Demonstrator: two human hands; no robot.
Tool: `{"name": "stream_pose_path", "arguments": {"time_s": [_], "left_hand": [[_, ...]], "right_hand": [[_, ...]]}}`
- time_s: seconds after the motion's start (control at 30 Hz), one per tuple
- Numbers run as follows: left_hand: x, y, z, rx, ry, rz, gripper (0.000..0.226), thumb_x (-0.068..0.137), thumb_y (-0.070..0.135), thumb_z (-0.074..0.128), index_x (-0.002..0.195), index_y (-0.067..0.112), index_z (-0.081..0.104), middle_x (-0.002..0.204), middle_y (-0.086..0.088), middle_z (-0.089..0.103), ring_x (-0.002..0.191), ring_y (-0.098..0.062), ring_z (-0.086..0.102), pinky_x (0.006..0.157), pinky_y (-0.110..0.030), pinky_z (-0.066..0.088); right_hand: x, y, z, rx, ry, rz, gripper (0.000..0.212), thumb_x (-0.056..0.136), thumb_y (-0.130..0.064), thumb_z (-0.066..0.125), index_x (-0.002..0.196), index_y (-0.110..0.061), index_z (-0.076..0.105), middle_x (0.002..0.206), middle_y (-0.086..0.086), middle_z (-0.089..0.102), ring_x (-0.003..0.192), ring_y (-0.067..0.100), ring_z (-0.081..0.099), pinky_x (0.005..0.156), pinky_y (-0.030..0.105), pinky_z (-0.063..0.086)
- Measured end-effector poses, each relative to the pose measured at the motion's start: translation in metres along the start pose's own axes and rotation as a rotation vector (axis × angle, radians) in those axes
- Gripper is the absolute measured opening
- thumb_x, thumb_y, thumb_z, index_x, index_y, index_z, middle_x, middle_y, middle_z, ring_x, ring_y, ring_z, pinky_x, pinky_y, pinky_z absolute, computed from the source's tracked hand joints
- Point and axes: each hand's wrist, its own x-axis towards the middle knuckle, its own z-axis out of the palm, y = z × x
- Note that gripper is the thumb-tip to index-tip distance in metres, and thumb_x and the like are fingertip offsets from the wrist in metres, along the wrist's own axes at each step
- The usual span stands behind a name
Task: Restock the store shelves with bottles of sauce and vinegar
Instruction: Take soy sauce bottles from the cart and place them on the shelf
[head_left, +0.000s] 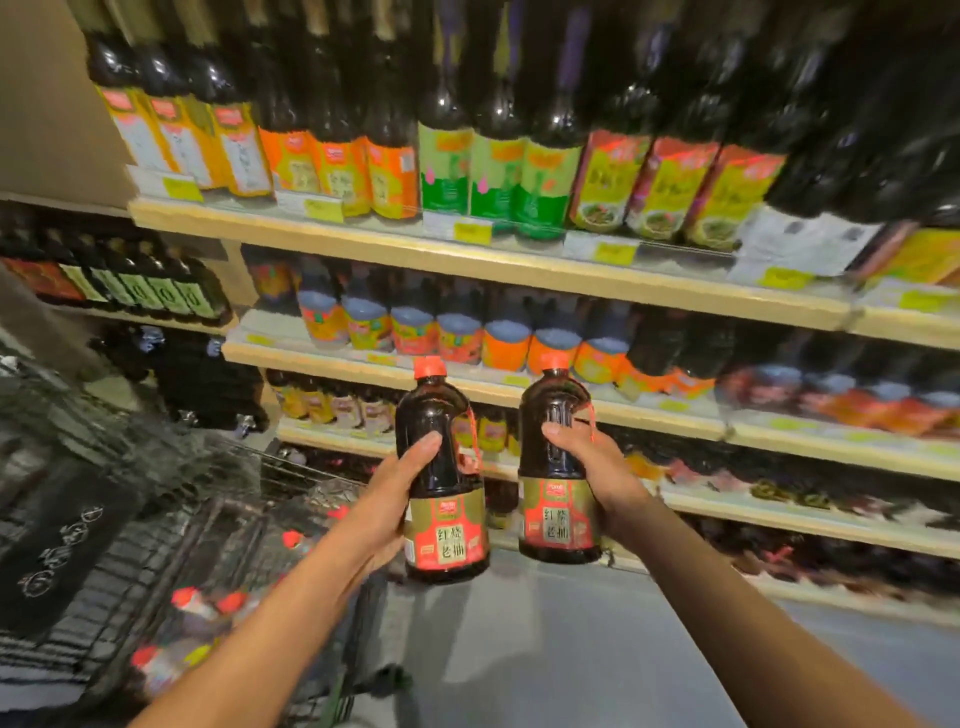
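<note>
I hold two dark sauce bottles with red caps and red-and-gold labels upright in front of the shelves. My left hand (387, 499) grips the left bottle (441, 467) around its body, thumb across the front. My right hand (597, 467) grips the right bottle (557, 462) the same way from its right side. Both bottles hang in the air over the grey floor, about level with the lower shelves, close together but apart.
Wooden shelves (467, 260) packed with sauce bottles fill the view ahead and right. A wire shopping cart (218, 545) holding several red-capped bottles stands at lower left. Grey floor (545, 649) lies below my arms. The picture is blurred.
</note>
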Motion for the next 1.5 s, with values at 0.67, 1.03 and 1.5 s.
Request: {"name": "stream_pose_path", "arguments": {"time_s": [0.67, 1.03, 1.5], "left_hand": [[0.024, -0.147, 0.398, 0.459, -0.658, -0.292, 0.075, 0.050, 0.077, 0.085, 0.099, 0.021, 0.083, 0.114, -0.014, 0.077, 0.101, -0.031, 0.076, 0.094, -0.049, 0.057], [0.059, -0.240, 0.567, 0.598, -0.995, -0.498, 0.074, 0.048, 0.069, 0.092, 0.098, 0.015, 0.082, 0.109, -0.022, 0.076, 0.092, -0.035, 0.077, 0.073, -0.042, 0.062], [0.075, -0.337, 0.749, 0.715, -1.290, -0.633, 0.046, 0.066, 0.060, 0.079, 0.096, 0.026, 0.083, 0.110, -0.015, 0.078, 0.096, -0.030, 0.077, 0.078, -0.044, 0.062]], "right_hand": [[-0.272, 0.072, -0.349, 0.399, 0.843, -0.251, 0.074, 0.067, -0.050, 0.084, 0.122, -0.006, 0.063, 0.105, 0.023, 0.073, 0.090, 0.040, 0.072, 0.079, 0.048, 0.059], [-0.362, 0.121, -0.444, 0.567, 1.325, -0.282, 0.063, 0.065, -0.052, 0.085, 0.114, -0.016, 0.068, 0.098, 0.016, 0.076, 0.086, 0.038, 0.075, 0.070, 0.041, 0.059], [-0.413, 0.139, -0.536, 0.704, 1.687, -0.304, 0.066, 0.065, -0.050, 0.083, 0.118, -0.015, 0.064, 0.096, 0.017, 0.076, 0.083, 0.037, 0.076, 0.067, 0.041, 0.060]]}}
